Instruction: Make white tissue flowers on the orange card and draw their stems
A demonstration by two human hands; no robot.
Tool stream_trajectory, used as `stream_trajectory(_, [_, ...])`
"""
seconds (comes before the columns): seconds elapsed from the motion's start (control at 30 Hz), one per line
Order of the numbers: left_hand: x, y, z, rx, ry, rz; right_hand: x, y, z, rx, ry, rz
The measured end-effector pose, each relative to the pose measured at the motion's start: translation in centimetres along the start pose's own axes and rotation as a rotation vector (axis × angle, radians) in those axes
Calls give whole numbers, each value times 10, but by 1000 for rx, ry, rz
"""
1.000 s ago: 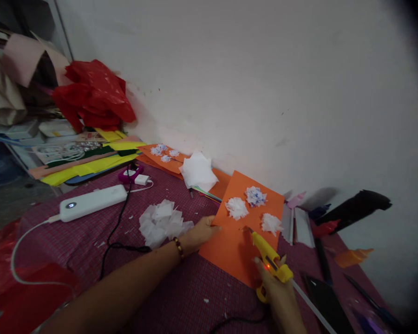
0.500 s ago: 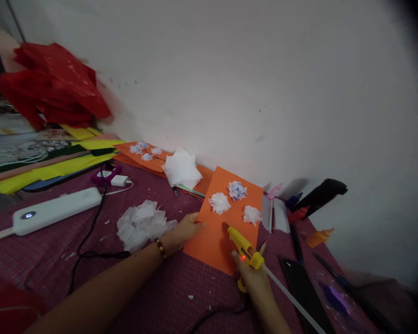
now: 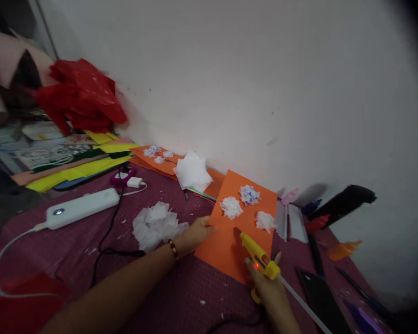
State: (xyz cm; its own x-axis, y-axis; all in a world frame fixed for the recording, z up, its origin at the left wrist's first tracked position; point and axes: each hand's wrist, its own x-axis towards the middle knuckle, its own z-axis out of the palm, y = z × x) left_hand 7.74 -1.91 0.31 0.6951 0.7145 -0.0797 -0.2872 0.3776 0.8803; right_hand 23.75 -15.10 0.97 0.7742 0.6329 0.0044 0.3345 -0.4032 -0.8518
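My left hand (image 3: 195, 235) grips the left edge of an orange paper card (image 3: 218, 253), fingers on its face. Three crumpled tissue-paper flowers sit on the card's upper half: a white flower (image 3: 231, 207), a blue-speckled flower (image 3: 249, 195) and another white flower (image 3: 265, 221). In my right hand (image 3: 270, 290) is a yellow hot glue gun (image 3: 255, 250) with a red light on. A clear glue stick (image 3: 301, 299) runs out of its back end. The nozzle tip is over the card, below the flowers; whether it touches cannot be made out.
Left of the card lie a pile of white tissue squares (image 3: 156, 225), a white power bank (image 3: 83, 208) and a black cable (image 3: 101, 250). Behind stand white tissue sheets (image 3: 192, 171) and another flowered orange card (image 3: 149, 162). A dark phone (image 3: 322, 297) and an orange tube (image 3: 343, 250) are at the right.
The whole view has swung a little to the left, so everything appears farther right. Both hands keep their hold, and the glue gun stays over nearly the same part of the card.
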Motion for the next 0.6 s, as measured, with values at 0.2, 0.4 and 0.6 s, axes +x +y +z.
stream_trajectory(0.2, [-2, 2, 2, -21, -13, 10, 2, 0, -3, -66, -82, 90])
stream_trajectory(0.4, [1, -2, -2, -28, -30, 9, 3, 2, -5, -78, -123, 56])
stream_trajectory(0.6, [0, -1, 0, -22, -20, 18, 3, 4, -7, -46, -129, -33])
